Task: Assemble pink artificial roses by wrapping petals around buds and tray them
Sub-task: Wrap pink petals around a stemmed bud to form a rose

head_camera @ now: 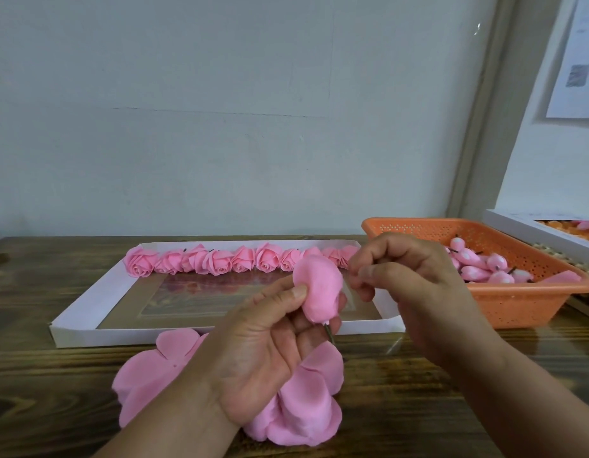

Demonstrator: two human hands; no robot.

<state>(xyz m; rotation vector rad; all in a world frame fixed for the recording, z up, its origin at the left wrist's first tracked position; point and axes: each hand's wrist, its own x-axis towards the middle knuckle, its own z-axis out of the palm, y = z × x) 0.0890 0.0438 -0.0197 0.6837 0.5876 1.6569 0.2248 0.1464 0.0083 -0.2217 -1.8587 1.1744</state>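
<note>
- Two bare hands mid-wrap: left hand (273, 345) pinching half-wrapped pink foam bud (319, 292) above white cardboard tray (74, 320).
- Right hand (408, 282) curled at petal edge; hold unclear.
- Next: folding remaining petals, traying.

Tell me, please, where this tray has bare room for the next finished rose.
The white tray is crowded only along its far edge, where the row of roses sits. Its floor between that row and the near wall is bare, left of the left hand.
</note>
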